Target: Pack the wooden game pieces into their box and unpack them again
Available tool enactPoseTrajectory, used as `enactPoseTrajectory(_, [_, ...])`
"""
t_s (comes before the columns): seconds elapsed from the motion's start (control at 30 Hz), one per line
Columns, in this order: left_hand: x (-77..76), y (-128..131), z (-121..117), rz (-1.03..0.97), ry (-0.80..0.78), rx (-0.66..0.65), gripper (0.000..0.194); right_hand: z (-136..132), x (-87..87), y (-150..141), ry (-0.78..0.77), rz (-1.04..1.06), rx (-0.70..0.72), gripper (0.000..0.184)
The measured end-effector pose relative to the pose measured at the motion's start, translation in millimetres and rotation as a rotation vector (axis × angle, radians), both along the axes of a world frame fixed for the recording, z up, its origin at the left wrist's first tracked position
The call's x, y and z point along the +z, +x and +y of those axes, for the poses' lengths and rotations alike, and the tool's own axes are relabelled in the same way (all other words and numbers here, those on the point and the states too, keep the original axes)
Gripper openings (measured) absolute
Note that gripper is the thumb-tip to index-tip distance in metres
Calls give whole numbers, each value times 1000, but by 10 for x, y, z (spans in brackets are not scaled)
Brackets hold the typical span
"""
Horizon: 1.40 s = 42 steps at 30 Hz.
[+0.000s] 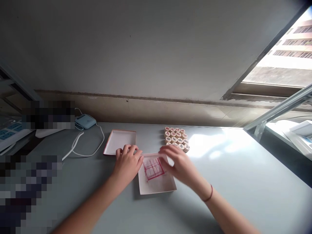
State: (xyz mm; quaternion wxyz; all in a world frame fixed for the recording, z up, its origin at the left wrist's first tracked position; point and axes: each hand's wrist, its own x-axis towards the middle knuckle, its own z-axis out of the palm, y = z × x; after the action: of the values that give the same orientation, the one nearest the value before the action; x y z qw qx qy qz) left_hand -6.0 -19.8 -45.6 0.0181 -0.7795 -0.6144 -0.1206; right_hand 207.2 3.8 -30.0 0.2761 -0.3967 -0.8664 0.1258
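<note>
A shallow white box lies on the desk, with a folded thin sheet printed with dark pink lines inside it. My left hand is at the box's upper left corner, fingers bent and apart, over the near right corner of a second shallow tray or lid. Nothing shows in its fingers. Over the box's right side is my right hand, slightly blurred, thumb and fingers apart, with nothing visible between them. Just beyond it, round wooden xiangqi pieces stand in stacked rows, their front partly hidden by that hand.
A light blue device sits at the back left, near a white cable looping over the desk. A power strip is at the far left. A wall runs behind, with a window at the right.
</note>
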Motion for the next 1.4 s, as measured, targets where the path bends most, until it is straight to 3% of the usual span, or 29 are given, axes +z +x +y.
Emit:
enactPoseTrajectory(0.07, [-18, -3, 22, -11, -6, -12, 21, 268, 62, 30, 25, -55, -189, 16])
enactPoseTrajectory(0.13, [-18, 0, 32, -30, -3, -33, 22, 557, 131, 10, -43, -191, -413, 22])
enactPoseTrajectory(0.2, [-16, 4, 34, -47, 0, -54, 23, 818, 180, -61, -126, -339, -551, 26])
enactPoseTrajectory(0.33, [-17, 4, 18, -62, -6, -78, 25, 1157, 168, -237, -315, -583, -584, 20])
enactPoseTrajectory(0.5, [2, -35, 11, -83, -49, -40, 28, 1295, 116, -335, -380, -583, -586, 18])
enactPoseTrajectory(0.67, [66, -74, 37, -54, -69, -46, 32, 1056, 314, -351, -296, -451, -524, 25])
enactPoseTrajectory(0.77, [134, -70, 33, -56, -137, -72, 35, 628, 397, -330, -242, -159, -235, 27])
enactPoseTrajectory(0.87, [181, -45, 5, -36, -211, -75, 35, 157, 312, -305, -308, -10, 20, 28])
enactPoseTrajectory(0.97, [189, -10, -29, -20, -232, -49, 34, -139, 126, -321, -319, -23, 72, 22])
enactPoseTrajectory(1.13, [216, 14, -65, 2, -276, -59, 34, -216, -85, -395, -241, -22, 97, 22])
enactPoseTrajectory(1.27, [245, 14, -89, -123, -291, -94, 33, -172, -121, -322, -220, 92, 85, 24])
enactPoseTrajectory(1.4, [164, 81, -103, -195, -279, -79, 34, -150, -109, -208, -256, 176, 36, 25])
